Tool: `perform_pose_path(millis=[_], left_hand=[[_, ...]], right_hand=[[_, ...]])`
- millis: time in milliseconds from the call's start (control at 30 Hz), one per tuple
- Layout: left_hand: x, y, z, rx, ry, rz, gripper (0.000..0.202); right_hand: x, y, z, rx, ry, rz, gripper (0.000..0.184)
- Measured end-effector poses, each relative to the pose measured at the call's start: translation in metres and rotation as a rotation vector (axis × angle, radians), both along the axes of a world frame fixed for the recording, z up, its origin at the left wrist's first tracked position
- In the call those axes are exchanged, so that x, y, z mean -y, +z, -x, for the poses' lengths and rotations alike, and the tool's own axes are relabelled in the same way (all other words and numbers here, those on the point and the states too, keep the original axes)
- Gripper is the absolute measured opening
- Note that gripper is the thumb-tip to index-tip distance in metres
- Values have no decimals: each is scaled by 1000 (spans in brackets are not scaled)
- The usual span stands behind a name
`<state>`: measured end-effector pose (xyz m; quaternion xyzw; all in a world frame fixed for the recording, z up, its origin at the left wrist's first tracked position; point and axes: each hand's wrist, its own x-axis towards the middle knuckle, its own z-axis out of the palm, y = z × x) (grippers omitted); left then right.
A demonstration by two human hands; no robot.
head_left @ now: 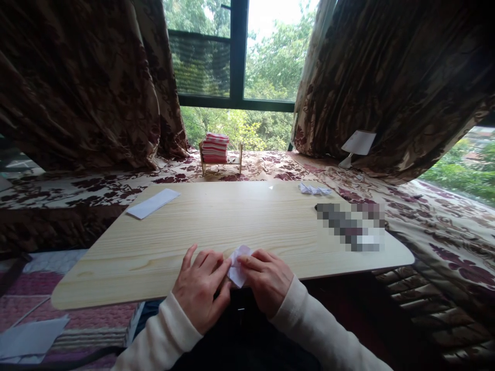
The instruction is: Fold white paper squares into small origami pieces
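Observation:
A small piece of folded white paper (238,273) is at the table's near edge, between my two hands. My left hand (203,286) lies to its left, palm down, with its index fingertip pressing the paper's left edge and its other fingers bent on the tabletop. From the right, my right hand (268,278) pinches the same paper between thumb and curled fingers. Part of the paper is hidden under the fingertips.
The pale wooden table (185,221) carries a flat white paper strip (153,203) at back left and a row of folded white paper pieces (315,189) at back right. A pixelated patch covers a dark object. Beyond stand a rack of striped cloths (215,148) and a lamp (359,142).

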<state>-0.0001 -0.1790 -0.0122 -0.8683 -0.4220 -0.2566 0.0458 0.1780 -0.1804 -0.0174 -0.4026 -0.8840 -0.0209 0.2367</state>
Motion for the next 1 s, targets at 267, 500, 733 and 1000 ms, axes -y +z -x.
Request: perform_pose_path(millis=[267,500,733,1000], left_hand=[[-6,3,-3,-38,19,66,43],[-15,3,-4,-81,25,-11,43],[-6,5,16,-102,-4,-32,38],[16,1,6,79,90,-50,34]], right_hand=[[-1,4,0,29,-1,31,11],[1,7,1,37,-17,35,11],[-1,5,0,35,-15,48,15],[-1,3,-1,44,8,14,17]])
